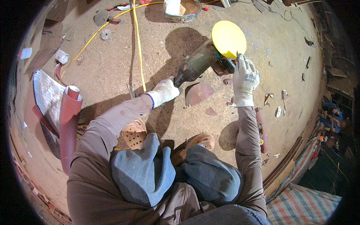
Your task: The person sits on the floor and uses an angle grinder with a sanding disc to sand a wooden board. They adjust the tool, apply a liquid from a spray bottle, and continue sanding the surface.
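Observation:
My left hand (165, 92), in a white work glove, is wrapped around the narrow rear end of a dark, worn angle grinder (197, 62). The tool lies tilted above the floor, its head pointing away to the right. On that head sits a round, bright yellow disc (228, 36), its lower edge torn or folded. My right hand (246, 78), gloved too, has its fingers closed at this lower edge. Part of the grinder's head is hidden beneath the disc. Below the tool lie a half-round piece of reddish-brown sandpaper (199, 93) and a smaller scrap (211, 111).
A rolled red sandpaper sheet (70, 116) stands at the left. Yellow cords (138, 48) cross the floor; a bowl (182, 13) sits at the far side. Scraps lie at right, near a striped tarp (303, 206). A blurred figure in blue (332, 117) shows at the right edge.

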Available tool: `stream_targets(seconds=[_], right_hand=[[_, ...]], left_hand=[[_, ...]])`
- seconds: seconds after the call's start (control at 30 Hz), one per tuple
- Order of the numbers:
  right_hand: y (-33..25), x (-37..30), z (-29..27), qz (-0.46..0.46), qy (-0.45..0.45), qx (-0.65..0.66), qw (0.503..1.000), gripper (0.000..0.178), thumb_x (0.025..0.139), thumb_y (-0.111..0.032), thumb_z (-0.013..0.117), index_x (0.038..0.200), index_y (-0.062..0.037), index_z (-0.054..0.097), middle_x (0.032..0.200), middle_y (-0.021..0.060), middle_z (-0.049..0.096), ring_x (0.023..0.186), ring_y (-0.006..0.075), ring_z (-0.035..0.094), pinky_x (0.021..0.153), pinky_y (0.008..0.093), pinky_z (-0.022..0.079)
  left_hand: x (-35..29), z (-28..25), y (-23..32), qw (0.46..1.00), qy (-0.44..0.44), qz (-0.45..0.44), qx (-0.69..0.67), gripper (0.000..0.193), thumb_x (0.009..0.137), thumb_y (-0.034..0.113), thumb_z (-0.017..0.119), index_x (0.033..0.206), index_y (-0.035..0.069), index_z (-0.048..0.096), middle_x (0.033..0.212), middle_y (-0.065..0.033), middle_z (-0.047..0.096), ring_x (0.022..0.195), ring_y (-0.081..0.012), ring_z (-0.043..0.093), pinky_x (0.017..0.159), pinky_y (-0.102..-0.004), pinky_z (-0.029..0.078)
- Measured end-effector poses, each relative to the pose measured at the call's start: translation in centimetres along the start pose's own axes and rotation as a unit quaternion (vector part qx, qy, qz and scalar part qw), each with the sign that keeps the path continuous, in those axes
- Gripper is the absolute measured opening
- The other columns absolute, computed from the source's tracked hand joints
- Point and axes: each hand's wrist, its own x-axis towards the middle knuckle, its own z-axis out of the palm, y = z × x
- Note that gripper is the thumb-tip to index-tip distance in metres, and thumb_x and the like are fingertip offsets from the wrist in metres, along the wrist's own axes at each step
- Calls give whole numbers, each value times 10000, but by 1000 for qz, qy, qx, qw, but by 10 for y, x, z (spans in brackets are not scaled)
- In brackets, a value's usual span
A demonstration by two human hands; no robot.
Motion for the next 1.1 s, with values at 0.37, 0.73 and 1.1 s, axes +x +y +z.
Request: stream_targets(seconds=[0.37, 0.73, 1.1], right_hand=[[-7, -9, 14, -94, -37, -51, 994, 351, 869, -133, 603, 1212, -81, 658, 1155, 68, 709, 1092, 239, 642, 950, 386, 492], [-7, -14, 17, -122, -56, -43, 990, 391, 874, -145, 563, 1245, -31, 610, 1204, 109, 674, 1128, 260, 615, 890, 409, 504], [-9, -10, 14, 248, 66, 302, 918, 241, 939, -135, 677, 1146, -17, 718, 927, 75, 748, 773, 149, 682, 726, 293, 535]], left_hand=[[7, 4, -14, 994, 33, 32, 103, 399, 837, 245, 583, 1174, 34, 546, 986, -268, 694, 990, -419, 674, 859, -487, 523], [8, 4, -16, 995, 25, 31, 95, 532, 834, 305, 670, 1256, 12, 532, 1025, -269, 690, 1020, -428, 659, 881, -491, 517], [5, 3, -18, 992, 39, 50, 113, 488, 823, 232, 584, 1247, 2, 507, 1051, -294, 673, 1047, -429, 649, 909, -486, 501]])
